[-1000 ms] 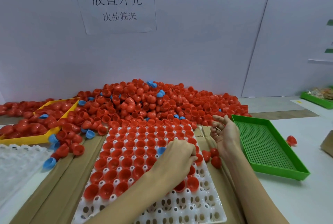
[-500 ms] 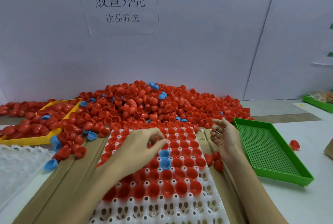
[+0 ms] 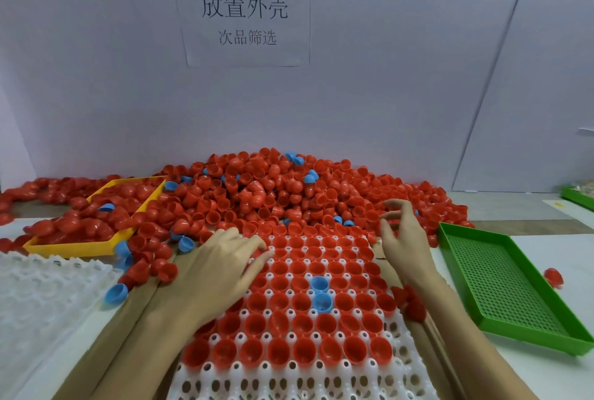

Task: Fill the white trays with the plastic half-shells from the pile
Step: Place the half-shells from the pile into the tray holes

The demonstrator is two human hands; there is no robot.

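Head view: one big pile of red half-shells (image 3: 266,194), a few blue ones mixed in, lies against the back wall and spills into one yellow tray (image 3: 80,247); two green mesh trays, the nearer (image 3: 501,287) holding nothing, sit right. Of two white trays, the centre one (image 3: 289,374) holds rows of red shells plus two blue shells (image 3: 320,292). The left hand (image 3: 225,268) rests flat on it, fingers relaxed; the right hand (image 3: 401,232) hovers loosely curled, gripping nothing.
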